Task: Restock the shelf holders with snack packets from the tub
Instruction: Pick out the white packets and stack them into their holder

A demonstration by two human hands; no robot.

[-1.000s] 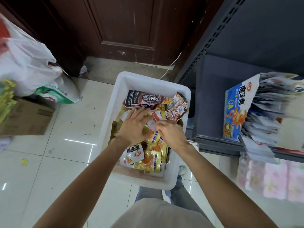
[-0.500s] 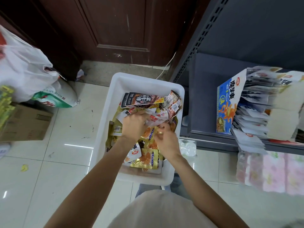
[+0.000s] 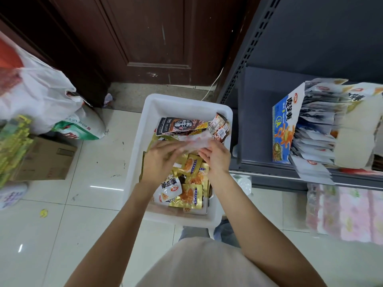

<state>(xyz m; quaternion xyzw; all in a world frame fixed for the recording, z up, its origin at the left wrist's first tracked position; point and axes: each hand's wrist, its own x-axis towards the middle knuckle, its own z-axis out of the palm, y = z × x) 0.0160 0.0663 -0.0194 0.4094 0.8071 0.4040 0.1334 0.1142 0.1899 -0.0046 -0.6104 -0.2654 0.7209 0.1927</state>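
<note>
A white tub (image 3: 136,154) stands on the floor, holding several snack packets: dark ones (image 3: 178,126) at the far end, gold ones (image 3: 191,194) nearer me. Both hands are over its middle. My left hand (image 3: 159,160) and my right hand (image 3: 216,156) hold blurred white packets (image 3: 194,141) between them, lifted a little above the pile. On the grey shelf at the right stands a blue holder box (image 3: 285,129) filled with white packets (image 3: 319,131).
A dark wooden door (image 3: 145,38) is behind the tub. At the left are a white plastic bag (image 3: 35,92), a cardboard box (image 3: 47,158) and yellow-green packs (image 3: 12,146). Pink wrapped goods (image 3: 348,212) sit under the shelf. My knees are just below the tub.
My hands have gathered white packets from the pile and raised them toward the tub's far end. The camera has drifted, so the shelf sits further left in view.
</note>
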